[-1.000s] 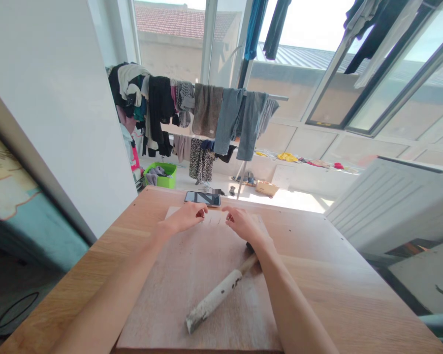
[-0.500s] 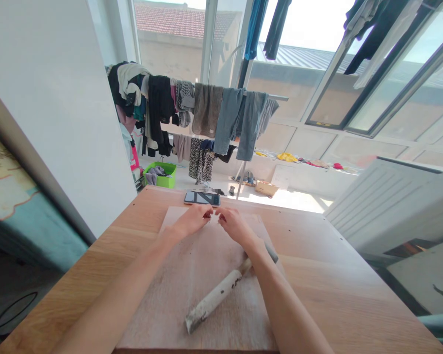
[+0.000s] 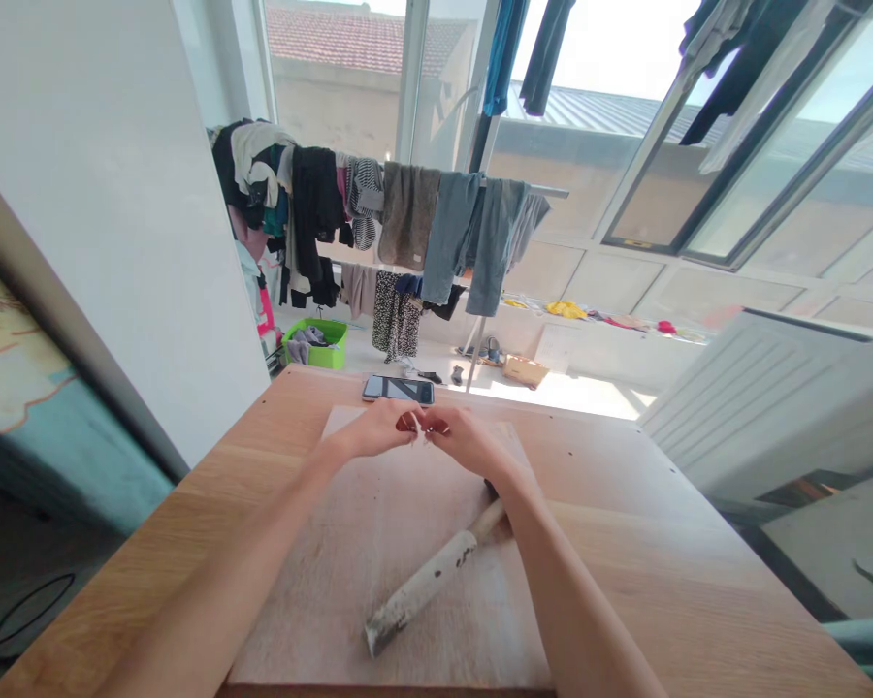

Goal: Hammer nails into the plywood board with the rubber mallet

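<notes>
My left hand and my right hand meet fingertip to fingertip over the far end of a wooden board. Both pinch a small pale thing between them, too small to name. A hammer with a worn, paint-stained wooden handle lies diagonally on the board under my right forearm, its head hidden by the wrist. A dark phone lies flat just beyond my hands, near the table's far edge.
The board rests on a light wooden table. A white wall stands at left. Beyond the table are a clothes rack full of garments, a green basket and a white ribbed panel at right.
My hands came together from slightly apart and now pinch a small pale thing between the fingertips, lifted a little off the board. The hammer stayed put.
</notes>
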Tool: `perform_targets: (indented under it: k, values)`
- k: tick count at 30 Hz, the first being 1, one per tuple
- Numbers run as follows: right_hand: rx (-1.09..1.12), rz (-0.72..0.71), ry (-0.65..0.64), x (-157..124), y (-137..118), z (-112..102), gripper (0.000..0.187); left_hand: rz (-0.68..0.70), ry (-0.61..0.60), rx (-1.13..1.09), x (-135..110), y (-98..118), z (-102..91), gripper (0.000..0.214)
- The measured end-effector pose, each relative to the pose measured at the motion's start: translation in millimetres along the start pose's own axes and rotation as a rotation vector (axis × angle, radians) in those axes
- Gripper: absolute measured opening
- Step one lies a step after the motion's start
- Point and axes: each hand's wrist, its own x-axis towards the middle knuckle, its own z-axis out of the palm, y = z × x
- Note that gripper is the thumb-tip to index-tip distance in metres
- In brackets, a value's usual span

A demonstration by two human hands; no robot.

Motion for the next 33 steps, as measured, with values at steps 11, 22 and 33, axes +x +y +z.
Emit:
perform_targets:
  k: [11, 22, 33]
  values:
    - [0.037, -0.073, -0.175, -3.5, -31.1, 2.0, 0.021, -0.093, -0.279, -0.072, -10.0, 0.7, -21.5, 0.015]
    - [0.038, -0.083, -0.203, -4.5, -30.5, 6.6, 0.024, -0.086, -0.353, -0.114, -13.3, 2.3, -23.3, 0.011]
    - [0.063, -0.060, -0.180, -5.1, -30.8, 1.6, 0.015, -0.152, -0.349, -0.101, -17.4, 11.2, -28.2, 0.018]
